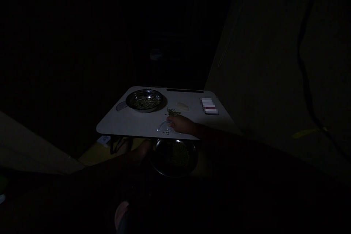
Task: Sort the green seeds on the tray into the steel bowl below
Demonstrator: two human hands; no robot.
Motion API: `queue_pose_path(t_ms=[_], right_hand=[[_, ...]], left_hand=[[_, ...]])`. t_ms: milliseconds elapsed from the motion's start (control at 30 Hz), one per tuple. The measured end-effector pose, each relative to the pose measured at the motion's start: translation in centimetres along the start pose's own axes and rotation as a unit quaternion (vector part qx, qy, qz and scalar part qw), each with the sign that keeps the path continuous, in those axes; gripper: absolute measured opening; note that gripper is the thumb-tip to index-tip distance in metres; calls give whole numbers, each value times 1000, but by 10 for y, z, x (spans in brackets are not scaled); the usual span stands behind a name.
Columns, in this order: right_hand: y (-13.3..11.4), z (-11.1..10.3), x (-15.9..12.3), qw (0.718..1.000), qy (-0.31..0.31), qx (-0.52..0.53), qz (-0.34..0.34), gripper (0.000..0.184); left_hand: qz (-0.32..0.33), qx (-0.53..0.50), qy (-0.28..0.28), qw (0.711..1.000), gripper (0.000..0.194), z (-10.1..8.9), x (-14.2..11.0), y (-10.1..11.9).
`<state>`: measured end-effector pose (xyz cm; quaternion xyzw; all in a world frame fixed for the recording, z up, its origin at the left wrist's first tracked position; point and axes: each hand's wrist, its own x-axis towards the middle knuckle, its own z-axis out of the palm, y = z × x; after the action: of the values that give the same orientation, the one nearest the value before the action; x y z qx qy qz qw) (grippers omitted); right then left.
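Thin clear-plastic half-round protractor (162, 127), on white rectangular tabletop (120, 122) near its front edge | right hand (181, 123) closed on its curved side | likely light, stiff, slick, crackable if flexed; hold by the arc | left hand (144, 150) by shiny round metal bowl (162, 159) below, grip: cannot tell

White tabletop (126, 124) with scattered items

A metal bowl (145, 94) of small grains (145, 102) stands far left. Toward the middle lie a grain pile (173, 112) and a pale flat piece (183, 106); at the near edge, a clear half-round sheet (162, 128); far right, a blurred rectangular object (209, 106).
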<state>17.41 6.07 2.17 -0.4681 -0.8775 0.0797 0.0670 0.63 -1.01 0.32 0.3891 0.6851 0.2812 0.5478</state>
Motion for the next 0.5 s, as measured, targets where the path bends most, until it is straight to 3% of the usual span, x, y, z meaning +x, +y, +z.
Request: queue_pose_path(t_ms=[233, 400, 500], right_hand=[[-11, 3, -3, 1000, -11, 23, -3, 30], [-12, 4, -3, 1000, -5, 13, -16, 27], [-10, 6, -2, 999, 5, 11, -31, 28]], left_hand=[[12, -19, -1, 1000, 15, 0, -6, -2], [23, -24, -57, 998, 17, -1, 0, -6], [22, -18, -43, 999, 16, -1, 2, -6]])
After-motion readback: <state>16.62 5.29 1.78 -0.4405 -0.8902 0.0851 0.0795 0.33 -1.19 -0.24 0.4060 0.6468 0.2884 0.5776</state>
